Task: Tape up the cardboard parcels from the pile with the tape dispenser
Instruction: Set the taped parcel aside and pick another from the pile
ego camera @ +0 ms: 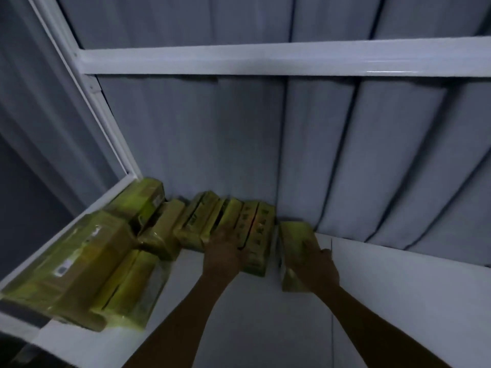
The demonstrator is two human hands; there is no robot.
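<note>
Several yellow-taped cardboard parcels stand in a row (231, 224) at the back of a white shelf (398, 282), with more parcels piled on the left (87, 264). My left hand (223, 254) rests flat against the front of the standing row, fingers spread. My right hand (317, 266) grips a single parcel (295, 240) standing just to the right of the row, apart from it. No tape dispenser is in view. The picture is dim and slightly blurred.
A grey curtain (239, 142) hangs behind the shelf. A white shelf board (265, 59) crosses above, and a white frame post (87, 96) runs down the left side. Bare shelf surface lies to the right of my right hand.
</note>
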